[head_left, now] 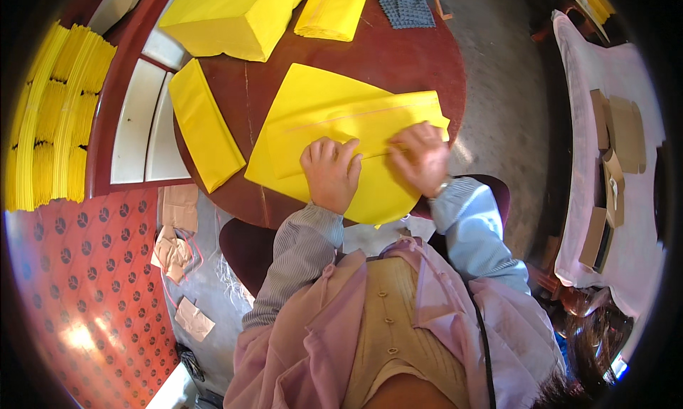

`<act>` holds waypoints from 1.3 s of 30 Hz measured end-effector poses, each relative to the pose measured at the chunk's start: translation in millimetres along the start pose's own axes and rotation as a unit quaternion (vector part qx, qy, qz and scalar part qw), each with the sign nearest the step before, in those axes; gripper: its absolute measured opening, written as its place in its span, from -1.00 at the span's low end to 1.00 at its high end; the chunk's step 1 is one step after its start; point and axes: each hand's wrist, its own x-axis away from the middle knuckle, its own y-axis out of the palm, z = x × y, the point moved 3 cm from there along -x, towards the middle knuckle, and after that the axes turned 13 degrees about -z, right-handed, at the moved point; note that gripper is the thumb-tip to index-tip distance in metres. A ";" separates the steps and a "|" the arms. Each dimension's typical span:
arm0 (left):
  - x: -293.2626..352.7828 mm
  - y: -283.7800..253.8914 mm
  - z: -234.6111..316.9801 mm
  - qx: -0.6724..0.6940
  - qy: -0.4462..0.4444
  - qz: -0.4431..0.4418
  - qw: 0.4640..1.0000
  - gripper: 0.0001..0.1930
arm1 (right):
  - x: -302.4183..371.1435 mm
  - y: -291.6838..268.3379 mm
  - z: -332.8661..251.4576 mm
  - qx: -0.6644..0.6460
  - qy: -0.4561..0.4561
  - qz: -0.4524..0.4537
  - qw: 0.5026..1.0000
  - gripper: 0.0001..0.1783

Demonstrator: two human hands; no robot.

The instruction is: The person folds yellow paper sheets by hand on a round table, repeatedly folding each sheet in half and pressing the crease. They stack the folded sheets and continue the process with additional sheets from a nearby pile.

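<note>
A large yellow fabric sheet (284,117) with a folded-over flap and a thin pinkish line lies before me on the round dark red table (427,60). Its lower part drapes over the near edge toward my lap. My left hand (331,174) is at the flap's near edge, fingers bent over the fabric. To its right, my right hand (423,160), slightly blurred, has its fingers curled on the same flap near the sheet's right end. The fabric under both palms is hidden.
On the table are a folded yellow strip (206,124), a big yellow block-shaped bundle (220,18), another yellow stack (333,11) and grey textured pads (407,11). Far left stand tall yellow stacks (57,117). Opened cardboard boxes (613,188) lie on a pale-covered surface (583,124) at right.
</note>
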 end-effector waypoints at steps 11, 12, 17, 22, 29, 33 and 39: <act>12.5 -17.5 -13.4 -0.022 -0.015 -0.001 1.000 -0.77 | 30.8 1.0 13.9 0.027 0.068 0.029 0.997 -0.82; 11.7 -18.2 -14.1 -0.024 -0.022 -0.002 0.999 -0.77 | 34.4 -0.1 18.7 0.022 0.081 0.025 0.996 -0.83; -6.0 -4.4 -0.7 0.014 0.006 0.020 1.000 -0.75 | 36.4 4.7 27.2 0.011 0.101 0.019 0.995 -0.84; -8.1 -3.0 6.5 -0.017 0.014 -0.003 1.000 -0.73 | 30.3 -6.6 30.0 0.070 0.143 0.050 0.986 -0.87; -17.7 3.9 18.9 0.000 0.066 -0.016 0.998 -0.78 | 1.7 12.1 -8.2 0.029 0.037 -0.018 0.999 -0.68; -3.0 -5.9 5.3 0.061 0.012 -0.033 0.998 -0.78 | 11.5 1.0 -0.1 0.032 0.052 0.005 0.998 -0.73; 24.1 -40.1 -47.8 0.051 -0.044 0.045 0.997 -0.76 | 31.2 -9.9 26.4 0.066 0.095 -0.010 0.993 -0.80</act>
